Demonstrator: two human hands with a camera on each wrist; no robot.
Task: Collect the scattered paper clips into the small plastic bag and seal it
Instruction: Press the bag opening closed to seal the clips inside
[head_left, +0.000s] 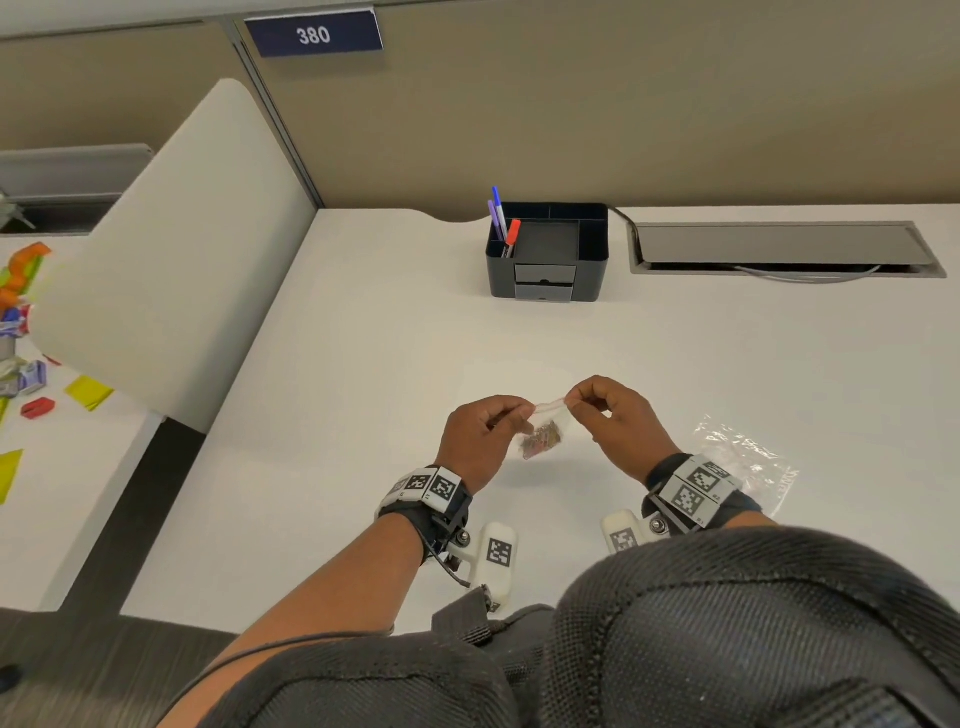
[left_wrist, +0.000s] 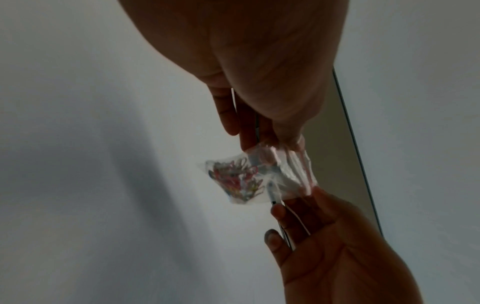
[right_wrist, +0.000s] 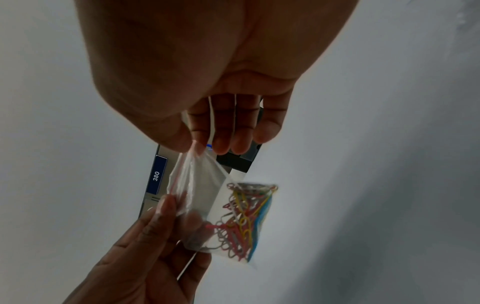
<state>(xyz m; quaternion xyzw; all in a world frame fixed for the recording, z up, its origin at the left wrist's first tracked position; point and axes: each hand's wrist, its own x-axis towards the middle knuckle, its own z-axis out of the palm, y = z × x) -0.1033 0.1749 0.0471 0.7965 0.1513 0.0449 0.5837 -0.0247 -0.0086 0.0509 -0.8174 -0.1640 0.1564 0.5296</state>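
Note:
A small clear plastic bag with a red-lined zip strip hangs above the white desk, held between both hands. Coloured paper clips lie bunched at its bottom; they also show as a tangle of paper clips in the left wrist view. My left hand pinches the left end of the bag's top edge. My right hand pinches the right end of that edge between thumb and fingers. The top strip is stretched taut between the two pinches. In the right wrist view the bag hangs tilted below my fingertips.
A second, larger clear bag lies flat on the desk by my right wrist. A black desk organiser with pens stands at the back. A grey cable hatch sits at the back right. A white divider panel borders the left.

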